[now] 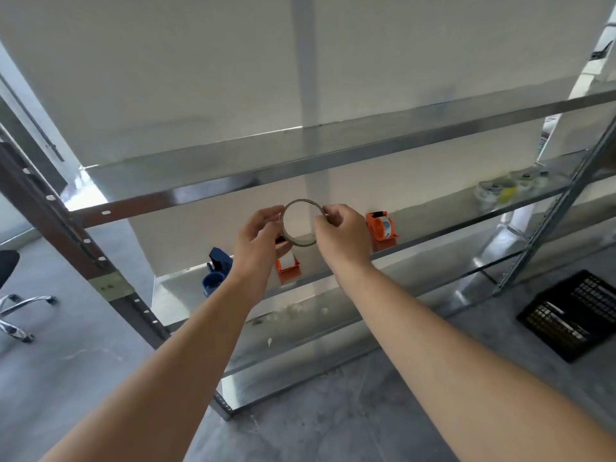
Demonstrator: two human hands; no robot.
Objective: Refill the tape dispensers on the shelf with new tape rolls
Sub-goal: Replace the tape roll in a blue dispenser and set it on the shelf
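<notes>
Both hands hold a thin cardboard tape ring [301,203] upright in front of the metal shelf [433,235]. My left hand [260,235] grips its left and lower rim, and my right hand [340,235] pinches its upper right rim. Behind my left hand an orange dispenser [288,265] stands on the shelf, partly hidden. A blue dispenser [216,268] sits to its left. Another orange dispenser [381,226], with a tape roll in it, stands to the right. Several tape rolls [506,188] lie at the shelf's far right.
An upper shelf board [333,151] runs just above my hands. A lower shelf [300,328] carries small scraps. A black crate [580,311] sits on the floor at the right. At the left edge is an office chair base [20,308].
</notes>
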